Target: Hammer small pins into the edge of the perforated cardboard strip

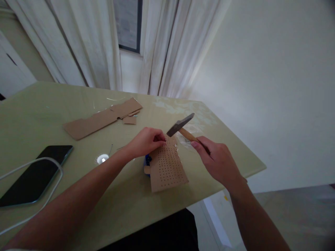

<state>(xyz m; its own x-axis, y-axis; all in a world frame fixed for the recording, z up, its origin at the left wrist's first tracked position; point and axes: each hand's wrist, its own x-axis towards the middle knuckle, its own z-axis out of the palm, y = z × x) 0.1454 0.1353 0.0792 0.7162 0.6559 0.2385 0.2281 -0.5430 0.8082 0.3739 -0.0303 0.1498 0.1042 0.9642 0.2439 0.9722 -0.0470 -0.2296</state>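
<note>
One pale wall (274,87): fills the upper right of the view.
White curtains (86,42): hang in long folds at the back, parted around a strip of window (128,24).
Desk (125,205): pale and glossy, running across the view, its corner pointing right.
Long cardboard strip (101,122): lies flat toward the far edge, notched along its sides, with a small cardboard scrap (130,120) beside its right end.
Black-screened device (36,177): lies at the left, a white cable (45,158) looping over it.
Perforated cardboard (169,167): sits near the front edge, between the two arms, covered in rows of small holes; a blue object (147,162) shows at its left side, partly hidden.
Hammer (187,134): raised at a slant, its head just beside the left hand (146,143); touching or apart, I cannot tell.
Right hand (216,155): fingers clamped around the wooden handle.
Left hand: fingers together at the far end of the perforated cardboard; whether they pinch something tiny, I cannot tell.
White disc (102,159): lies between the device and the left forearm.
Thin dark pin (111,150): just beside the disc.
</note>
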